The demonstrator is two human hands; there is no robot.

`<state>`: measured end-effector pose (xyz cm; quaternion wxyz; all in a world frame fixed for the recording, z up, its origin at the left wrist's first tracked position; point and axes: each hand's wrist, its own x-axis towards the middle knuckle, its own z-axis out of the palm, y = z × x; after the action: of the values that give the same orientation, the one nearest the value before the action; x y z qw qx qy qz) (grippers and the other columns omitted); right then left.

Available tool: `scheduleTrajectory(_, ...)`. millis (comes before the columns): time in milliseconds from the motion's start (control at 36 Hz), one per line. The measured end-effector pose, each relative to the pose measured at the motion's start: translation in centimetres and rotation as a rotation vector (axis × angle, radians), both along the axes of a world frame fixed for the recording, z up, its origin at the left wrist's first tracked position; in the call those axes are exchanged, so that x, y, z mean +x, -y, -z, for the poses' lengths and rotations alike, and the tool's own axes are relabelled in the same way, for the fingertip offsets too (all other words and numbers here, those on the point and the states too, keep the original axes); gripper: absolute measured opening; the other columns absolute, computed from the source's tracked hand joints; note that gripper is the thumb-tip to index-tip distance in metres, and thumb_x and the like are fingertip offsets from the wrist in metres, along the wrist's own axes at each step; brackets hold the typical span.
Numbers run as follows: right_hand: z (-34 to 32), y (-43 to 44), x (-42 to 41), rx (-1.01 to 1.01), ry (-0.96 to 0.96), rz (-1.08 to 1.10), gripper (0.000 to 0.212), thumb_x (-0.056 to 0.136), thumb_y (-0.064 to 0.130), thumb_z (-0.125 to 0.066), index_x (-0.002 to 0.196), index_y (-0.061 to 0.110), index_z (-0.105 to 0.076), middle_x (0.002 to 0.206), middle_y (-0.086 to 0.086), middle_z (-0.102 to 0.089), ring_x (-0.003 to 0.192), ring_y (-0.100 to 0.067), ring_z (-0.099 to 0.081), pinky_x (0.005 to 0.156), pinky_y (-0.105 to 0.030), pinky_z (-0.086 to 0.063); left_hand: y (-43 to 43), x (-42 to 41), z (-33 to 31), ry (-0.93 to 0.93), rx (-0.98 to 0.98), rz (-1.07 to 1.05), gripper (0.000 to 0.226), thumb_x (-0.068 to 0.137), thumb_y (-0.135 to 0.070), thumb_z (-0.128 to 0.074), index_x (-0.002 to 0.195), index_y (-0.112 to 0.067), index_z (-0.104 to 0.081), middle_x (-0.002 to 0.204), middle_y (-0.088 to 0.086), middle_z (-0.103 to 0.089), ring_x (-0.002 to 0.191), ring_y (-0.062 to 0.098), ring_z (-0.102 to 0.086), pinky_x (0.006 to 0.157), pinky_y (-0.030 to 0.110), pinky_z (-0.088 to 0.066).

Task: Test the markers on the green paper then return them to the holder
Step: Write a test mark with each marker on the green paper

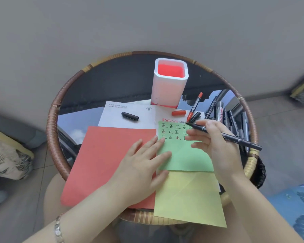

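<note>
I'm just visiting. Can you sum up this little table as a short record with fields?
green paper: rows of test marks at its top
left hand: flat, pressing the paper's left edge
right hand: grips a black marker, tip at the paper's top
holder: white, upright, no markers visible inside
loose markers: piled at the right of the table
caps: black cap and red cap, lying loose

Soft, even light is cast; sky is mirrored in the glass table (112,81) beside the holder (169,88). Far from it, edges are warped and blurred.
</note>
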<state>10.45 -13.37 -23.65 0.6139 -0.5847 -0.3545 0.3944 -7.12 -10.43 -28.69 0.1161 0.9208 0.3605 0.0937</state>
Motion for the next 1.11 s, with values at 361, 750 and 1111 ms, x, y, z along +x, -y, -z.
scheduleTrajectory(361, 2.5, -3.3, -3.0, -0.102, 0.200, 0.151, 0.040, 0.080, 0.025, -0.068, 0.053, 0.011, -0.042, 0.034, 0.000, -0.050, 0.031, -0.012, -0.046, 0.038, -0.019, -0.039, -0.2, 0.1, 0.6, 0.167, -0.048, -0.050, 0.046, 0.077, -0.053, -0.046, 0.110, -0.028, -0.065, 0.128, 0.001, -0.057, 0.129, 0.020, -0.043, 0.103, 0.041, -0.022)
scheduleTrajectory(750, 4.7, -4.1, -3.0, -0.069, 0.474, 0.224, 0.025, 0.068, 0.019, -0.057, 0.051, 0.008, -0.042, 0.041, -0.010, -0.045, 0.054, -0.040, -0.054, 0.056, -0.040, -0.048, -0.3, 0.2, 0.5, 0.183, -0.132, -0.097, 0.043, 0.073, -0.055, -0.047, 0.106, -0.035, -0.066, 0.134, 0.005, -0.053, 0.129, 0.018, -0.043, 0.104, 0.036, -0.022)
scheduleTrajectory(1111, 4.8, -4.2, -3.1, -0.083, 0.546, 0.221, 0.021, 0.066, 0.021, -0.056, 0.056, 0.007, -0.044, 0.043, -0.009, -0.046, 0.053, -0.039, -0.053, 0.058, -0.047, -0.051, -0.2, 0.2, 0.2, 0.185, -0.155, -0.104, 0.043, 0.072, -0.055, -0.048, 0.106, -0.035, -0.066, 0.134, 0.004, -0.053, 0.129, 0.017, -0.042, 0.105, 0.035, -0.021)
